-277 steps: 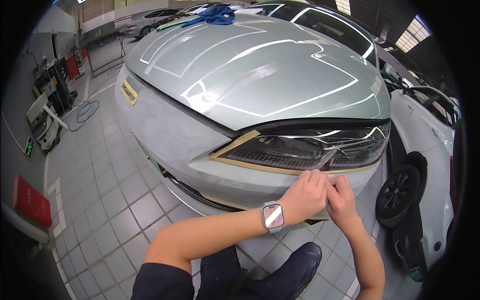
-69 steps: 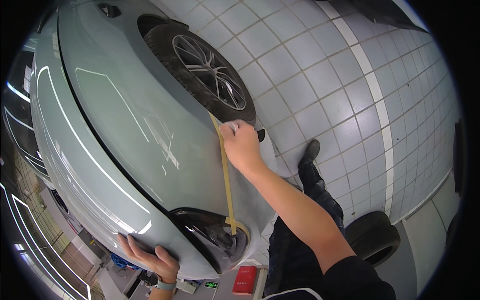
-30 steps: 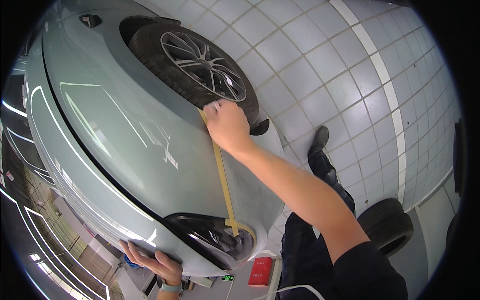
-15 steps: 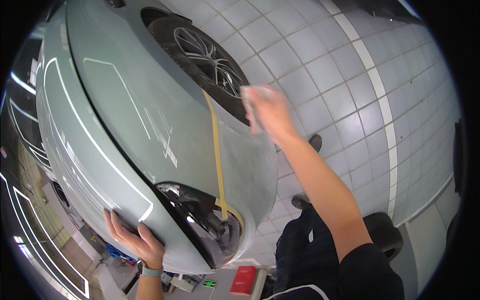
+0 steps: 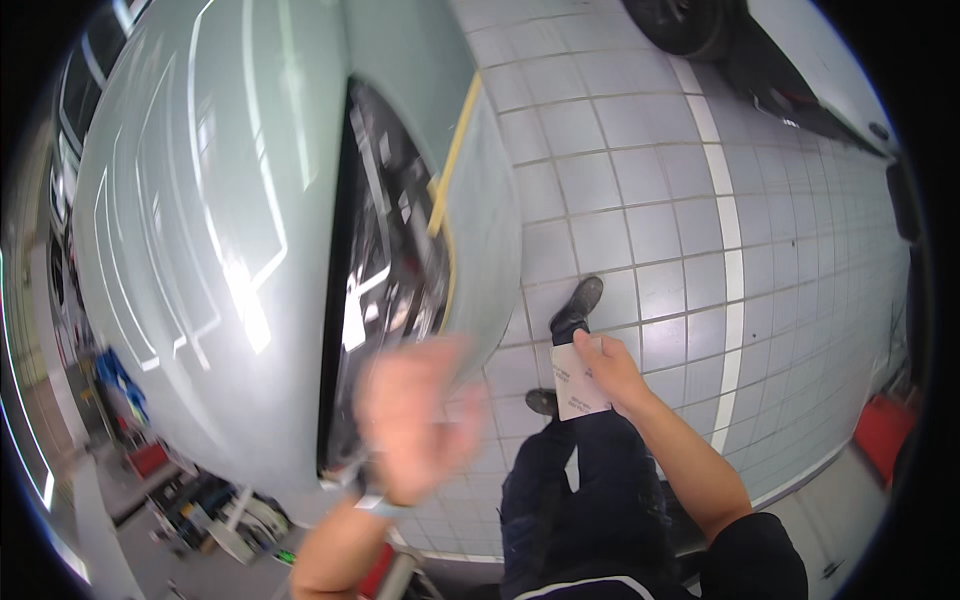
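A folded, pale sheet of sandpaper [image 5: 570,388] with print on its back hangs from my right hand [image 5: 614,374], pinched at its upper corner, away from the car and above my legs. My left hand [image 5: 412,415] is smeared by motion in front of the lower end of the headlight [image 5: 390,225]; its fingers are too blurred to read, and contact with the car cannot be made out. Yellow masking tape [image 5: 457,150] runs along the headlight's edge and up the pale green body. Beyond it the bumper's surface [image 5: 488,220] looks dull, while the hood [image 5: 170,270] is glossy.
Grey floor tiles [image 5: 650,230] with a white line [image 5: 728,250] lie to the right of the car. Another vehicle's wheel [image 5: 680,20] is at the upper right. Tools and equipment [image 5: 235,520] stand at lower left, and a red object [image 5: 882,435] at far right.
My right hand has come down from beside the wheel arch toward my legs with the sandpaper. My left hand has left the hood and moved right, to the headlight. The view has shifted toward the car's front.
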Available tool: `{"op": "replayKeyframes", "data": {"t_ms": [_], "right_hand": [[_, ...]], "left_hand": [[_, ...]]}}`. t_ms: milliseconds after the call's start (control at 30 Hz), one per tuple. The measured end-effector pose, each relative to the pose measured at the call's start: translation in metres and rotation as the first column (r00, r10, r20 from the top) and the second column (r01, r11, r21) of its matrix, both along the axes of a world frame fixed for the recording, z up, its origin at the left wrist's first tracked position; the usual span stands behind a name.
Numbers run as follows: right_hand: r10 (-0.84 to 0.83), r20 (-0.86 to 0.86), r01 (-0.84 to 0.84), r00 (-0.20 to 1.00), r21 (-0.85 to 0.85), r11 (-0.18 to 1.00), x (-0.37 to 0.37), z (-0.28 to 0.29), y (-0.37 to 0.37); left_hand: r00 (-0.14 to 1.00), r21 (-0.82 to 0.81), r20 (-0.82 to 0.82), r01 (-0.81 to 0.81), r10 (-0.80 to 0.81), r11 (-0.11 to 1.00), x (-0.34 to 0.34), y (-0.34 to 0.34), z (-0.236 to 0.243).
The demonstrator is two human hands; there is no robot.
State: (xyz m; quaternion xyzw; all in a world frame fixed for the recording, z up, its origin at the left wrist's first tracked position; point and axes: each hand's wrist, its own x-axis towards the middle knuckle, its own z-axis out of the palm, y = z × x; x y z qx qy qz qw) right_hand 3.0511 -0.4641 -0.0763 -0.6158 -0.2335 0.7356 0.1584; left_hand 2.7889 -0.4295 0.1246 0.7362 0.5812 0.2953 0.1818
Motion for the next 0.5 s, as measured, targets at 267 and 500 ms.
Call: {"op": "replayKeyframes", "data": {"t_ms": [267, 500], "right_hand": [[0.207, -0.064, -0.198, 0.976, 0.118, 0.973, -0.038, 0.069, -0.092], [0.701, -0.241, -0.728, 0.671, -0.039, 0.684, -0.029, 0.038, -0.111]], "left_hand": [[0.567, -0.925, 0.305, -0.016, 0.765, 0.38, 0.06, -0.244, -0.084], [0.728, -0.818, 0.131, -0.304, 0.673, 0.488, 0.02, -0.302, -0.151]]}}
